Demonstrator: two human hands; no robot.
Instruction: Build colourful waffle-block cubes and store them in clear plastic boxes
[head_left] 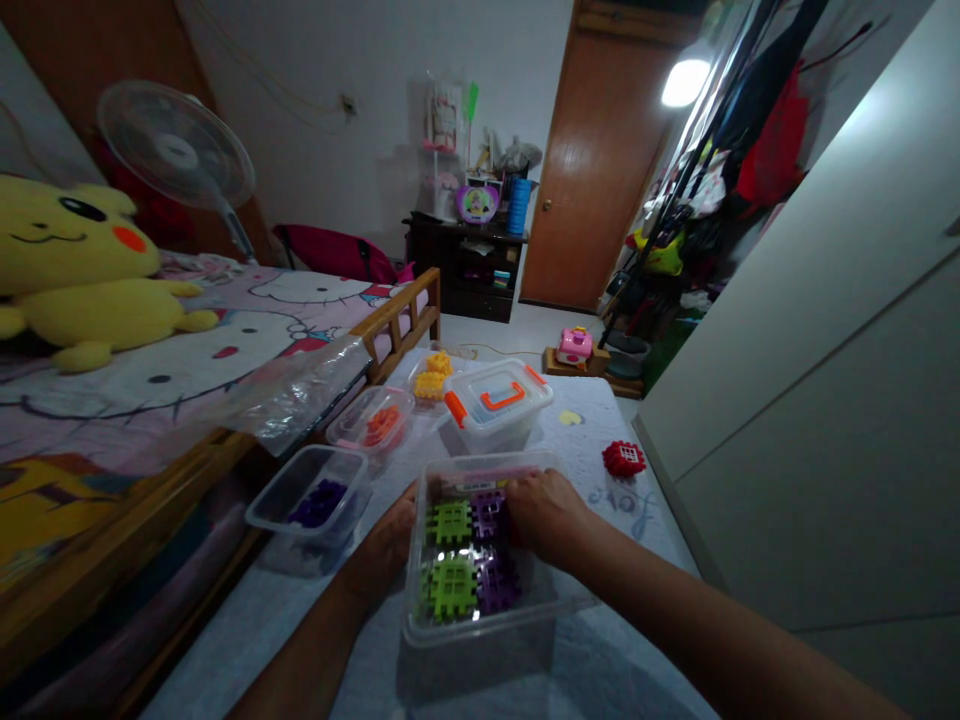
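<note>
A large clear plastic box [480, 632] stands in front of me. Inside it, green square building blocks [454, 587] with notched edges sit at the left, beside purple square blocks [496, 580]. My left hand [396, 530] is against the box's left wall, its fingertips hidden behind the plastic. Over the right part of the box, my right hand [546, 512] reaches in with its fingers curled. A bit of red shows under those fingers, too small to name. Off to the right on the bed-like surface lies a red block assembly [623, 459].
Left of the box stand clear tubs with dark purple pieces [319, 503], orange pieces [382, 425] and yellow pieces [433, 378]. Behind it is a lidded box [498, 398] with orange latches. A wooden bed rail [397, 315] runs along the left, a white cabinet [832, 400] along the right.
</note>
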